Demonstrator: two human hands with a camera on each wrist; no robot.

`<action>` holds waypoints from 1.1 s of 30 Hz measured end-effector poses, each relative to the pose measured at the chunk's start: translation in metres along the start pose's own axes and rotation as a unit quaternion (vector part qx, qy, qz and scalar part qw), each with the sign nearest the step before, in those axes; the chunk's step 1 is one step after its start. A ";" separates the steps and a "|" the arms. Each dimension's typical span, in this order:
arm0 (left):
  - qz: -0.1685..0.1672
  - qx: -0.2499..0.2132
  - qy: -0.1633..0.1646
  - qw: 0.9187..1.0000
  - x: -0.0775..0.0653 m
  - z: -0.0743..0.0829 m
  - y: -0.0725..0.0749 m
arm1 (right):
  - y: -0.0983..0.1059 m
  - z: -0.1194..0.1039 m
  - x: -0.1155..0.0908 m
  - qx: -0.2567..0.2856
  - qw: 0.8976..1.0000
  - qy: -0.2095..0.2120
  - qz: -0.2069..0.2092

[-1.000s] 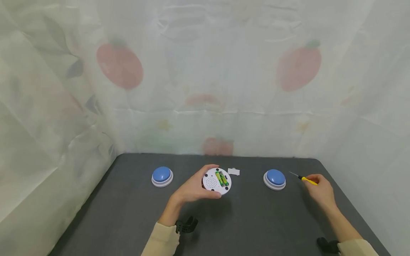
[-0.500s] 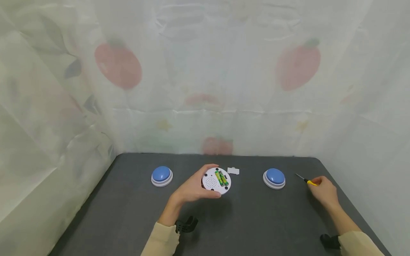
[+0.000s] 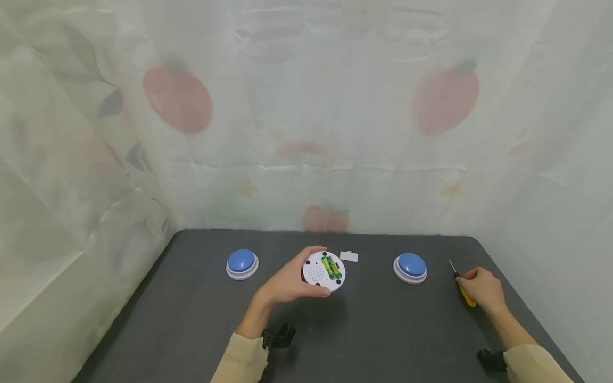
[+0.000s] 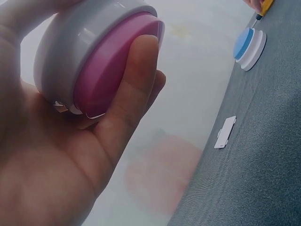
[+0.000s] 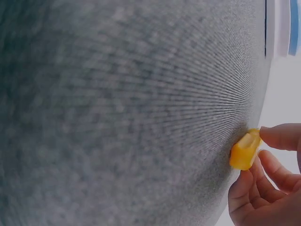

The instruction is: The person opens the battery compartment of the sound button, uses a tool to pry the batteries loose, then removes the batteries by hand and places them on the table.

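My left hand (image 3: pixel 289 274) grips a round white push button (image 3: pixel 315 274) by its rim, underside facing me. Two green batteries (image 3: pixel 331 267) lie in its uncovered battery slot, beside the speaker holes. Its pink dome (image 4: pixel 106 66) shows in the left wrist view, with a finger across it. At the right, my right hand (image 3: pixel 483 289) pinches a screwdriver (image 3: pixel 466 296) with a yellow handle, low at the table surface. Its metal tip points away from me. In the right wrist view the handle's yellow end (image 5: pixel 244 153) sits between thumb and fingers.
A small white battery cover (image 3: pixel 349 256) lies just beyond the held button. Two blue-domed push buttons stand on the dark table (image 3: pixel 373 330): a left one (image 3: pixel 241 260) and a right one (image 3: pixel 411 265). Pale printed curtains (image 3: pixel 306 117) hang behind and beside the table.
The screwdriver has turned from pointing left to pointing away from me, and its handle has swung toward me beneath the right hand. That hand has shifted slightly right. The left hand stays still.
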State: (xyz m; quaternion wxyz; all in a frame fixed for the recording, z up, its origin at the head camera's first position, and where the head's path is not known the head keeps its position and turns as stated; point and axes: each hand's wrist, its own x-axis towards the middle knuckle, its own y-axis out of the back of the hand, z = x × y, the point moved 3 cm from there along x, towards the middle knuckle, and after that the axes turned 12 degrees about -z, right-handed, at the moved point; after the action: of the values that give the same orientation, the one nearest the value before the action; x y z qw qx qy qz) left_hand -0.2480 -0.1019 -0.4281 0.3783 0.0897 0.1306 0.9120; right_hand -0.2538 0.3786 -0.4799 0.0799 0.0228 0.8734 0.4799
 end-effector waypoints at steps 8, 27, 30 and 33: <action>0.000 0.001 0.000 1.000 0.000 0.000 0.001 | 0.002 -0.005 -0.002 0.020 1.000 0.000 0.021; 0.006 0.001 -0.006 1.000 -0.002 -0.001 0.002 | 0.011 -0.080 -0.027 0.096 0.990 0.064 0.076; 0.008 0.004 -0.005 1.000 -0.002 0.000 0.003 | 0.012 -0.093 -0.030 0.110 0.986 0.085 0.086; 0.009 0.006 -0.005 1.000 -0.002 -0.001 0.003 | 0.013 -0.106 -0.034 0.135 0.982 0.105 0.085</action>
State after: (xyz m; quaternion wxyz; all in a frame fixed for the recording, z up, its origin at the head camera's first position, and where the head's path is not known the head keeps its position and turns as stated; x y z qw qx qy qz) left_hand -0.2487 -0.1059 -0.4279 0.3706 0.0976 0.1330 0.9140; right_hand -0.2378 0.2931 -0.4089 -0.0575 0.0569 0.9286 0.3621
